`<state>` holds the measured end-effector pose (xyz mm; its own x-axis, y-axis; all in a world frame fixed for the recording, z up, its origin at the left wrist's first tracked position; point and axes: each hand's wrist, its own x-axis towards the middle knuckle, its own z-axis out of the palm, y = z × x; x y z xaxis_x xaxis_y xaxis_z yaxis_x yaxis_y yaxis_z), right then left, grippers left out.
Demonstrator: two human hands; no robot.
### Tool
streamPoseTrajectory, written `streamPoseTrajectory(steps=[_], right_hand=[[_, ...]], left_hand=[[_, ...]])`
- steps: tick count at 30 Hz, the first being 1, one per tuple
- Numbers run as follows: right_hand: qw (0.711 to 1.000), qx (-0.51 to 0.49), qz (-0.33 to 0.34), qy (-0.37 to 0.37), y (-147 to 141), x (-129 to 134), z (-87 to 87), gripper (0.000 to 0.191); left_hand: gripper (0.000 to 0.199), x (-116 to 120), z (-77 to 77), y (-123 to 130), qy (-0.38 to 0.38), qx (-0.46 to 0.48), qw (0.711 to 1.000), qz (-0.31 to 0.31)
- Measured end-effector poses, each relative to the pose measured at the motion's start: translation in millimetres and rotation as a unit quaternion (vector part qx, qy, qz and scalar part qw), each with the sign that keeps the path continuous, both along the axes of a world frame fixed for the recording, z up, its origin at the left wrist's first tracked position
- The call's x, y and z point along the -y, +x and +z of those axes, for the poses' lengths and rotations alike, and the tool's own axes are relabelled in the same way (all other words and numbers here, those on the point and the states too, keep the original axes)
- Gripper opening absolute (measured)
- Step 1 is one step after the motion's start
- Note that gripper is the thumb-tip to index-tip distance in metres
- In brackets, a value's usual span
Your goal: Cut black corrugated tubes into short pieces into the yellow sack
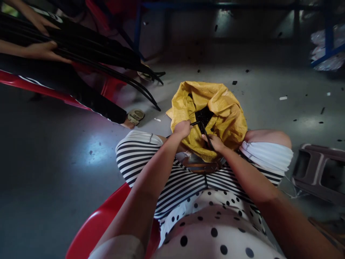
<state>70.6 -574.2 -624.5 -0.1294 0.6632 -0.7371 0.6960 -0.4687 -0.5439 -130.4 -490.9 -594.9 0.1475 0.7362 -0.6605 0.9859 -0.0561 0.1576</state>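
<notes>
A yellow woven sack [229, 118] stands between my knees with its mouth gaping, and black pieces [203, 114] show inside it. Over its left rim, my left hand [183, 128] is closed on the end of a thin black rod-like piece [195, 123] that points right. My right hand [215, 142], at the near right of the opening, is closed around a longer black strip [207, 135] that slants up and left. The two black pieces meet or cross above the opening; whether they are joined I cannot tell.
At the upper left another person's hands [44, 50] hold long black strips [137, 84] reaching toward the sack. A grey stool [318, 163] stands right, a blue frame [137, 27] beyond. Small black scraps [234, 82] litter the floor. I sit on a red chair [94, 225].
</notes>
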Motion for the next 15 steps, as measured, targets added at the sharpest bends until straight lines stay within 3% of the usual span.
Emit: streamPoseTrajectory(steps=[5,15], right_hand=[[0.999,0.005,0.024,-0.025,-1.1,-1.2,7.5,0.067],[0.999,0.008,0.032,-0.011,-0.7,-1.5,-0.7,0.065]], left_hand=[[0.032,0.4,-1.0,2.9,-0.007,0.025,0.999,-0.020],[0.029,4.9,-4.0,7.4,-0.016,0.067,0.996,-0.055]])
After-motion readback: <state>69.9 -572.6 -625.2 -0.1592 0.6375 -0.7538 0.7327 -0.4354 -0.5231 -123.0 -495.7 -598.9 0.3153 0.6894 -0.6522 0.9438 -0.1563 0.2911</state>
